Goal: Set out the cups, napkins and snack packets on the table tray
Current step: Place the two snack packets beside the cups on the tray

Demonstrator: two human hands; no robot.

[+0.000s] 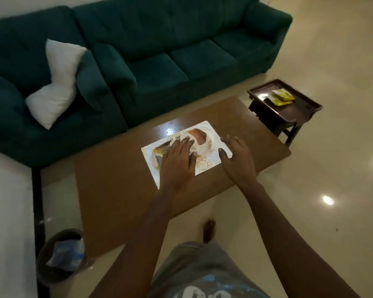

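A white patterned tray [202, 166] lies on the brown coffee table [116, 190]. On it rest white cups [199, 141], lying on their side, with brown showing on one. My left hand [177, 160] covers the near end of the cups, fingers curled over a white rim. My right hand [235, 157] rests on the tray's right edge with fingers spread. A shiny packet edge [163, 146] peeks out left of my left hand. Yellow-green snack packets [281, 97] lie on a dark side tray table [306, 110] at the far right.
A dark green sofa [159, 61] with a white cushion [56, 82] stands behind the table. A bin [58, 259] with a plastic liner sits on the floor at the near left. My bare foot [209, 230] is on the glossy floor near the table.
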